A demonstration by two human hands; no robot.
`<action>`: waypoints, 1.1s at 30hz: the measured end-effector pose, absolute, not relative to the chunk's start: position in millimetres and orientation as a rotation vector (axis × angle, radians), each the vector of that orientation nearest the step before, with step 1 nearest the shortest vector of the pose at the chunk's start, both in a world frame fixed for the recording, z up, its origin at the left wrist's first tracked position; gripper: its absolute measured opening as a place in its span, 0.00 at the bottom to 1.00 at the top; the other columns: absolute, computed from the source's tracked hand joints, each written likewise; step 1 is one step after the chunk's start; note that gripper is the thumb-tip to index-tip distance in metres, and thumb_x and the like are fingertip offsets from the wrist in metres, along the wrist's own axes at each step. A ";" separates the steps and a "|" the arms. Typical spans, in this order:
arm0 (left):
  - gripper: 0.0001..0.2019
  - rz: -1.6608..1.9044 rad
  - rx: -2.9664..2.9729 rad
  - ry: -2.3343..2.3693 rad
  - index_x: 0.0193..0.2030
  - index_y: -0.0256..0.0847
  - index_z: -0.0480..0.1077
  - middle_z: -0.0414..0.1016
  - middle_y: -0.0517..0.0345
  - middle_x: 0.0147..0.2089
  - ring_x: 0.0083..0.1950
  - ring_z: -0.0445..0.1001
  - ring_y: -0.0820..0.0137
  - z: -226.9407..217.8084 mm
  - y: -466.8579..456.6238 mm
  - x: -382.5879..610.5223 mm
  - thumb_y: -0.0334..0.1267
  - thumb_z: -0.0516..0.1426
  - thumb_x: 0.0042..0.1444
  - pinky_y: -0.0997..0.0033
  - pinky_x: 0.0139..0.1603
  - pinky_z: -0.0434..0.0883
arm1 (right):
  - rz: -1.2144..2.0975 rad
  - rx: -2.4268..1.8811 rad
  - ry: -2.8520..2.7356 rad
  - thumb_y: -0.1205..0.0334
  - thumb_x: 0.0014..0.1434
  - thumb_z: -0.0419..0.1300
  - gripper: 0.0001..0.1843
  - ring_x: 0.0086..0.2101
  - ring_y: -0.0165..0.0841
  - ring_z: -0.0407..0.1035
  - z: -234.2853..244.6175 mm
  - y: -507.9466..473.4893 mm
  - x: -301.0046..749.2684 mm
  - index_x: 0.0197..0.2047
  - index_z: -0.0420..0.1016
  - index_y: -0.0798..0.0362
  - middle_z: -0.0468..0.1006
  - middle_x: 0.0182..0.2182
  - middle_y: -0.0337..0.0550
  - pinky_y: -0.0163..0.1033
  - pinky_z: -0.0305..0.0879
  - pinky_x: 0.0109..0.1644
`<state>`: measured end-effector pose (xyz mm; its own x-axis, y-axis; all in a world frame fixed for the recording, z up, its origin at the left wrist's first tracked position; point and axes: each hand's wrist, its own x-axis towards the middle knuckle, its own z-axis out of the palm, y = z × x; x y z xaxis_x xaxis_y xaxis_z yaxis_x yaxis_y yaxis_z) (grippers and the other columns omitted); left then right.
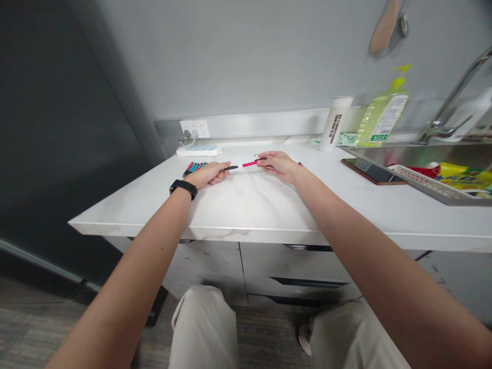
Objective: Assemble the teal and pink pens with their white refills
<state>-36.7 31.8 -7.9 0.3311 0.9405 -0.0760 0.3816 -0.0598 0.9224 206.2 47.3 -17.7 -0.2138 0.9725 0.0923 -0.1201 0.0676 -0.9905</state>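
Observation:
My left hand [207, 174] rests on the white marble counter [253, 205], fingers curled round a bunch of coloured pens [194, 167] whose ends stick out to its left. A red and white pen [243, 165] spans the gap between my hands. Its black end is in my left fingers and its red end is pinched by my right hand [279, 164]. A black watch [183, 187] sits on my left wrist. Behind my right hand something small and red shows on the counter.
A white power strip [199, 150] lies under a wall socket [195, 128]. To the right stand a white bottle [335, 124] and a green soap dispenser [382, 114]; a dark phone [372, 171], a tray [430, 187] and a tap [449, 107] are near the sink.

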 end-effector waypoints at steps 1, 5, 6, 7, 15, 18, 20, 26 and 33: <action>0.19 0.729 1.636 1.216 0.24 0.37 0.63 0.45 0.69 0.16 0.15 0.41 0.81 -7.7 31.0 -36.7 0.48 0.51 0.60 0.77 0.15 0.39 | 1.351 -0.974 -1.305 0.77 0.50 0.62 0.10 0.32 0.25 0.73 -18.7 48.2 206.4 0.35 0.71 0.55 0.78 0.31 0.41 0.31 0.70 0.39; 0.15 0.729 1.683 1.208 0.33 0.34 0.68 0.43 0.71 0.17 0.15 0.41 0.81 -5.7 24.9 -35.9 0.45 0.51 0.62 0.77 0.16 0.40 | 1.316 -1.044 -1.228 0.78 0.54 0.57 0.10 0.30 0.26 0.73 -21.1 49.3 204.6 0.37 0.68 0.55 0.77 0.30 0.41 0.31 0.70 0.35; 0.15 0.729 1.692 1.204 0.35 0.34 0.69 0.44 0.71 0.17 0.15 0.41 0.81 -5.4 23.4 -35.5 0.44 0.51 0.62 0.77 0.16 0.40 | 1.300 -1.066 -1.206 0.79 0.54 0.56 0.11 0.28 0.25 0.73 -21.1 49.4 203.9 0.37 0.67 0.54 0.76 0.29 0.41 0.30 0.70 0.34; 0.14 0.731 1.698 1.201 0.36 0.33 0.69 0.44 0.71 0.17 0.15 0.41 0.81 -5.2 22.4 -35.3 0.43 0.51 0.62 0.77 0.16 0.40 | 1.278 -1.094 -1.190 0.79 0.54 0.55 0.11 0.27 0.25 0.72 -20.9 49.5 203.4 0.36 0.66 0.54 0.75 0.28 0.40 0.29 0.69 0.32; 0.11 0.756 1.696 1.182 0.28 0.37 0.62 0.47 0.70 0.17 0.15 0.43 0.82 -7.4 24.8 -36.3 0.39 0.52 0.61 0.76 0.16 0.40 | 0.898 -1.395 -1.310 0.77 0.49 0.54 0.14 0.26 0.28 0.69 -24.6 60.5 207.4 0.38 0.64 0.51 0.73 0.27 0.39 0.31 0.63 0.28; 0.12 0.757 1.712 1.195 0.27 0.37 0.61 0.48 0.70 0.17 0.15 0.44 0.82 -6.8 23.9 -35.3 0.39 0.52 0.61 0.76 0.16 0.41 | 0.757 -1.513 -1.389 0.76 0.48 0.53 0.16 0.28 0.30 0.68 -27.6 65.8 210.0 0.39 0.65 0.50 0.73 0.29 0.39 0.33 0.64 0.31; 0.12 0.753 1.723 1.210 0.27 0.37 0.61 0.48 0.70 0.17 0.15 0.44 0.82 -6.4 23.2 -34.4 0.38 0.51 0.61 0.76 0.16 0.41 | 0.662 -1.555 -1.436 0.77 0.47 0.51 0.16 0.30 0.32 0.68 -28.8 68.2 211.1 0.37 0.66 0.50 0.73 0.28 0.39 0.36 0.65 0.34; 0.13 0.751 1.737 1.221 0.25 0.38 0.60 0.49 0.70 0.16 0.15 0.44 0.82 -6.9 23.5 -33.7 0.39 0.52 0.61 0.75 0.16 0.41 | 0.370 -1.438 -1.607 0.79 0.43 0.49 0.19 0.34 0.36 0.69 -28.8 71.1 212.9 0.36 0.66 0.51 0.71 0.28 0.40 0.42 0.66 0.44; 0.13 0.740 1.744 1.224 0.26 0.38 0.60 0.49 0.70 0.16 0.15 0.44 0.81 -5.9 21.9 -33.2 0.38 0.51 0.61 0.75 0.17 0.41 | 0.146 -1.238 -1.806 0.78 0.47 0.47 0.18 0.35 0.36 0.67 -25.5 72.1 216.5 0.39 0.66 0.52 0.73 0.31 0.43 0.42 0.65 0.46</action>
